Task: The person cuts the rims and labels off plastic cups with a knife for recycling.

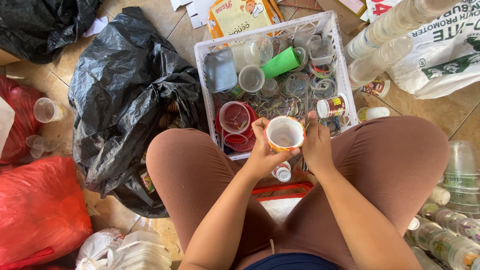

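My left hand [261, 152] grips a small printed plastic cup [284, 134] with an orange rim, its open mouth facing up at me. My right hand [316, 145] is closed beside the cup's right edge and holds a thin dark tool, possibly a blade, that points up over the crate. Both hands hover above the near edge of a white plastic crate [340, 55], between my knees. The crate holds several clear cups and lids, a green ribbed cup [280, 63], a red container [235, 119] and a small brown-labelled pot [332, 106].
A big black plastic bag [125, 90] lies left of the crate, red bags [40, 210] further left. Stacks of clear cups [385, 35] lean at the upper right and more cups [457, 200] stand at the right edge. A small white bottle [283, 172] lies under my hands.
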